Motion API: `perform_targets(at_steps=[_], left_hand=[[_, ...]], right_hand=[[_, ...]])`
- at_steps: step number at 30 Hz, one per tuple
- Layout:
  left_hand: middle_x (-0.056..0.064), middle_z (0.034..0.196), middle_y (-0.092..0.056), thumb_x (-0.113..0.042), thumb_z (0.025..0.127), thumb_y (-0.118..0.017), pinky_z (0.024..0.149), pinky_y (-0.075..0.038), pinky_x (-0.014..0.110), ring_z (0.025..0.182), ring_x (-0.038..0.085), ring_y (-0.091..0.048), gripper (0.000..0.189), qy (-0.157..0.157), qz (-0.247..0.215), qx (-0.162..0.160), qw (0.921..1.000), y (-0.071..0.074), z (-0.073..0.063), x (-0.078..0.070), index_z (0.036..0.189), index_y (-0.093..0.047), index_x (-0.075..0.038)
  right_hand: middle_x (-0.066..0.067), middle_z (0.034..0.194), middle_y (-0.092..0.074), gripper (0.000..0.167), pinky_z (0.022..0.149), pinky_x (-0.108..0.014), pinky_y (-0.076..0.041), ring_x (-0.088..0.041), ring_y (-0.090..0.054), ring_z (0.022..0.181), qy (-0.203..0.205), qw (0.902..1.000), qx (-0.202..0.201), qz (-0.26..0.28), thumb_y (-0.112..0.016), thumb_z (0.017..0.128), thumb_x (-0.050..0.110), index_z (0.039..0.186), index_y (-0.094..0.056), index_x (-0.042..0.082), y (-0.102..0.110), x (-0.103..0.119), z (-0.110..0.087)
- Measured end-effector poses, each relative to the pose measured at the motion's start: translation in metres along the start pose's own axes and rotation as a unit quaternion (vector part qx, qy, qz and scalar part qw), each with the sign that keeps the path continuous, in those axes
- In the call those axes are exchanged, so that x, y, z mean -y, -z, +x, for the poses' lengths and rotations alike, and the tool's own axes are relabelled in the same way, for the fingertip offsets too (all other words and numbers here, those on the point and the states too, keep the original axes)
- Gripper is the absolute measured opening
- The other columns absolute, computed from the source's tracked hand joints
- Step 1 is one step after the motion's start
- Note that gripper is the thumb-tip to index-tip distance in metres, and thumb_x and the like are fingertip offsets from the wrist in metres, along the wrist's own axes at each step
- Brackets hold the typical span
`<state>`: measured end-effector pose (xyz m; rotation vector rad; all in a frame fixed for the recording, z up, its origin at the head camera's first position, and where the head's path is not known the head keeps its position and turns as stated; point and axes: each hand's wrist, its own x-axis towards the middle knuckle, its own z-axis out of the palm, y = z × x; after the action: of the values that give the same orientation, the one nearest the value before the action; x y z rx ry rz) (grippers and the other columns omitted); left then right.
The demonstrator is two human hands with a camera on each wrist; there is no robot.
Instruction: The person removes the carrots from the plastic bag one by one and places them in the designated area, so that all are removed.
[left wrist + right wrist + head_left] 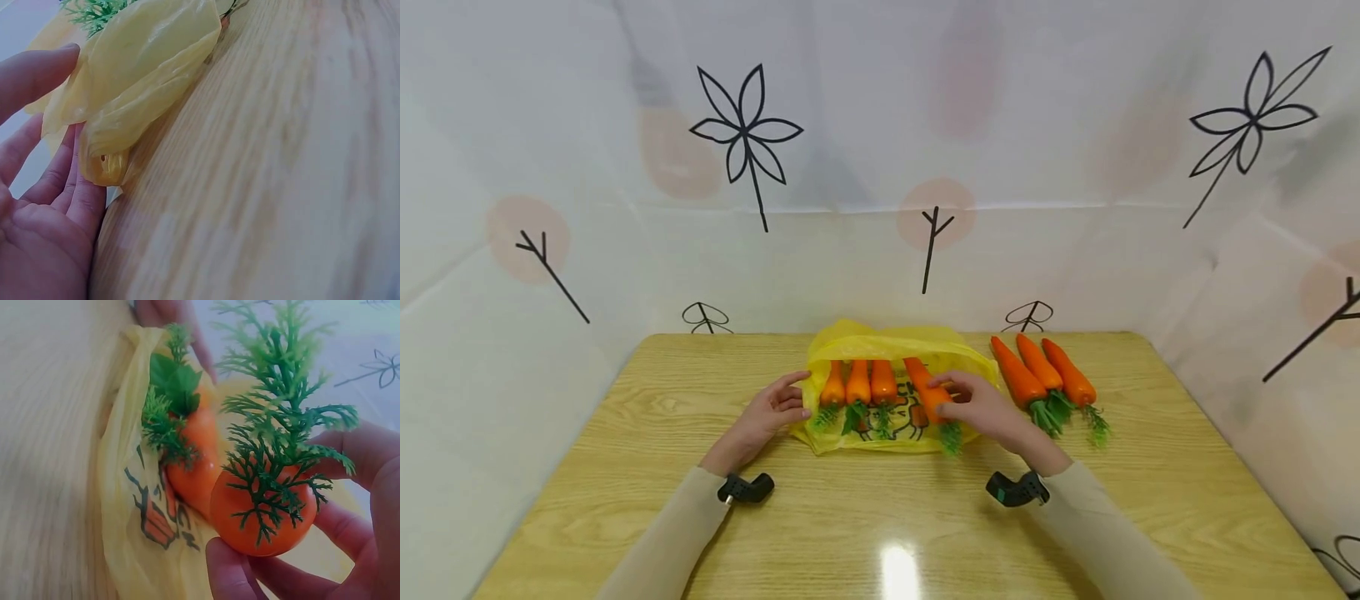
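A yellow plastic bag (880,443) with a printed picture lies on the table with its mouth toward me. Inside it, three orange carrots (858,383) with green tops lie side by side at the left. My right hand (981,406) grips another carrot (928,392) near its leafy end, its narrow end under the bag's upper layer. Up close in the right wrist view, thumb and fingers surround the round top of this carrot (262,519). My left hand (772,408) is at the bag's left edge, fingers spread and touching the yellow film (144,69).
Three more carrots (1045,372) lie together right of the bag, tips pointing to the back. The wooden table (880,508) ends at a white cloth backdrop (850,250) printed with plants. Both wrists wear black straps with small devices.
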<state>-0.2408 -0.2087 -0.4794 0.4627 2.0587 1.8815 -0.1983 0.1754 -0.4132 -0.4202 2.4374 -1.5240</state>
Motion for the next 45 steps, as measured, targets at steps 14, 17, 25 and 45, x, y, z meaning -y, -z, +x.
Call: perform_targets(at_steps=[14,17,25,45], left_hand=[[0.016,0.125,-0.045,-0.007,0.094,-0.070,0.090,-0.050,0.026,0.114,0.026,-0.051,0.068,-0.009,-0.004,-0.005,0.9999,0.000,0.002,0.004,0.153,-0.037,-0.011],[0.016,0.126,-0.045,-0.008,0.094,-0.070,0.090,-0.050,0.026,0.115,0.025,-0.052,0.069,-0.009,0.000,-0.004,1.0000,0.001,0.000,0.005,0.154,-0.036,-0.011],[0.018,0.128,-0.045,-0.008,0.095,-0.069,0.091,-0.050,0.027,0.116,0.026,-0.051,0.068,-0.018,0.008,0.002,0.9998,0.003,0.000,0.005,0.154,-0.035,-0.010],[0.016,0.129,-0.045,-0.007,0.095,-0.069,0.091,-0.049,0.027,0.117,0.025,-0.051,0.069,-0.010,-0.012,0.002,0.9999,0.002,0.000,0.003,0.155,-0.034,-0.009]], right_hand=[[-0.011,0.131,-0.057,0.033,0.081,-0.036,-0.054,-0.033,-0.054,0.117,0.043,0.9971,0.004,-0.063,-0.070,0.094,0.019,0.126,-0.064,0.016,0.028,0.000,-0.045],[-0.011,0.127,-0.058,0.032,0.077,-0.033,-0.055,-0.033,-0.056,0.114,0.057,0.9962,0.015,-0.064,-0.069,0.094,0.014,0.126,-0.064,0.014,0.034,0.001,-0.054],[-0.020,0.130,-0.055,0.032,0.071,-0.033,-0.057,-0.026,-0.060,0.101,0.085,0.9951,0.003,-0.050,-0.067,0.095,0.007,0.127,-0.063,0.008,0.054,0.005,-0.079],[0.009,0.134,-0.054,0.035,0.079,-0.028,-0.055,0.004,-0.054,0.114,0.081,0.9960,-0.022,-0.031,-0.059,0.100,0.004,0.135,-0.057,0.006,0.102,-0.010,-0.105]])
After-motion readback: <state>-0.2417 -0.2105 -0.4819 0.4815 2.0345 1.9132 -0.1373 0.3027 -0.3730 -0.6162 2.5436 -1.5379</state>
